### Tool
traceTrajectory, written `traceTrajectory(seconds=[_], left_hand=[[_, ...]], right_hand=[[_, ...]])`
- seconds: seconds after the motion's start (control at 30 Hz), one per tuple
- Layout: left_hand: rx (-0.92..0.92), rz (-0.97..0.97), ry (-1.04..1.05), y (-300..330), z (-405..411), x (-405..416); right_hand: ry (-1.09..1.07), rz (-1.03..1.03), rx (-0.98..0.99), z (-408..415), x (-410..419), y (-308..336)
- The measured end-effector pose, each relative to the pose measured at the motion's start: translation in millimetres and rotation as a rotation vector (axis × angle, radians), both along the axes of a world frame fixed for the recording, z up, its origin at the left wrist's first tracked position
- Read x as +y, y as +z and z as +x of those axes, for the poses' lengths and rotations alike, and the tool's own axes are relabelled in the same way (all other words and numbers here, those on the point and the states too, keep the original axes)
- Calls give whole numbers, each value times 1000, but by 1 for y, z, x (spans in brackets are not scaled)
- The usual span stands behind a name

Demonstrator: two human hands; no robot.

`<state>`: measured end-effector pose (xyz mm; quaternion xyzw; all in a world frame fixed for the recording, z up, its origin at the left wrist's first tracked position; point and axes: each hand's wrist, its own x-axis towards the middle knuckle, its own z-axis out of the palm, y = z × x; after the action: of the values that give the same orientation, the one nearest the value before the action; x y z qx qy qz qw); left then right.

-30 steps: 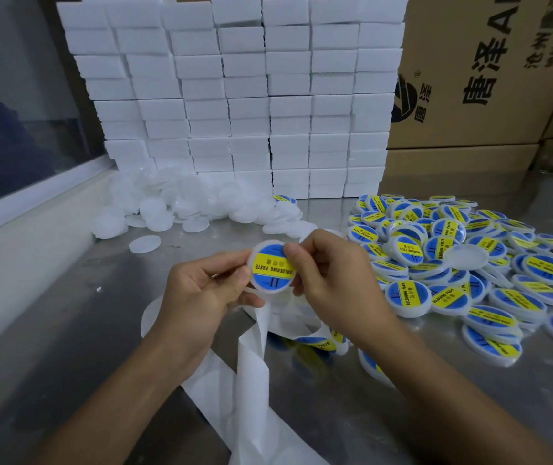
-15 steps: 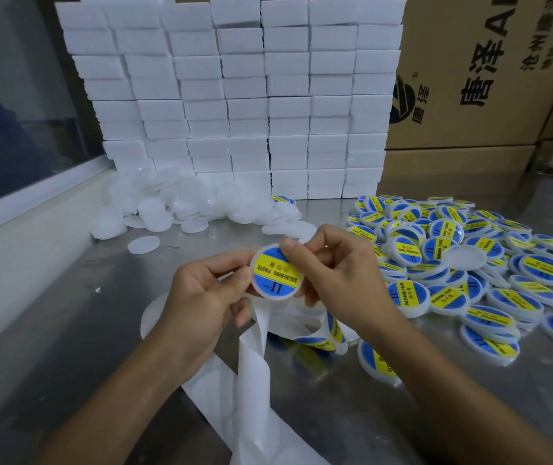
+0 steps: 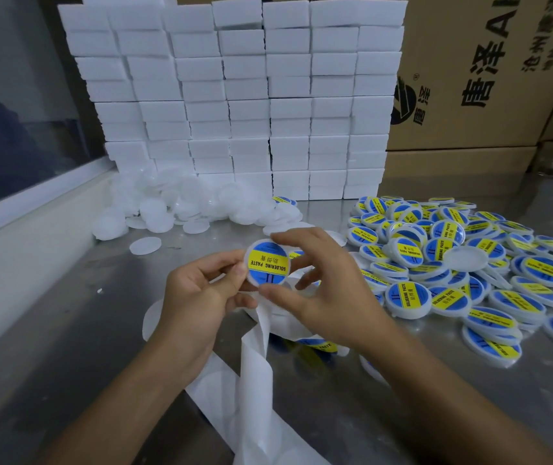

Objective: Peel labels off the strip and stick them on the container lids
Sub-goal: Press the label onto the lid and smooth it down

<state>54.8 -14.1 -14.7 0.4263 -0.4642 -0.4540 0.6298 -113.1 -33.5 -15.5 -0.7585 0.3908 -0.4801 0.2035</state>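
Note:
A round white lid [image 3: 267, 263] with a blue and yellow "SOLDERING PASTE" label on it is held up over the steel table, label facing me. My left hand [image 3: 198, 293] pinches its left edge between thumb and fingers. My right hand [image 3: 322, 283] holds it from the right, thumb at the lower rim and index finger over the top edge. The white backing strip [image 3: 255, 357] hangs down below the hands and trails toward me. Under my right wrist lies a labelled piece [image 3: 318, 344].
A heap of labelled lids [image 3: 463, 266] covers the table's right side. Plain white lids [image 3: 181, 209] are piled at the back left, before a wall of stacked white boxes [image 3: 235, 102]. Cardboard cartons [image 3: 490, 72] stand at the right rear. A raised ledge [image 3: 30, 250] runs along the left.
The lid has turned in my hands, so its label text now reads rotated. My right fingers have opened from a tight pinch to a spread hold on the rim.

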Motion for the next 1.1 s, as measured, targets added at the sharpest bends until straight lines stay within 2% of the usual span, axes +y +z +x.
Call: traceTrajectory(seconds=[0.17, 0.27, 0.33, 0.57, 0.73, 0.9, 1.1], left_hand=[[-42, -34, -4, 0, -4, 2], [-317, -163, 185, -7, -3, 1], [-535, -234, 279, -10, 0, 0], [-841, -59, 176, -19, -4, 2], [-741, -31, 127, -19, -3, 1], [-677, -121, 45, -14, -4, 3], [-394, -109, 162, -10, -3, -1]], right_hand=[[-61, -133, 103, -3, -3, -1], [-134, -110, 97, -13, -10, -1], [-256, -122, 160, -27, -19, -2], [-756, 39, 330, -87, -49, -15], [-929, 87, 238, -110, -54, -24], [-961, 170, 291, -113, -55, -26], [-928, 198, 290, -106, -53, -22]])
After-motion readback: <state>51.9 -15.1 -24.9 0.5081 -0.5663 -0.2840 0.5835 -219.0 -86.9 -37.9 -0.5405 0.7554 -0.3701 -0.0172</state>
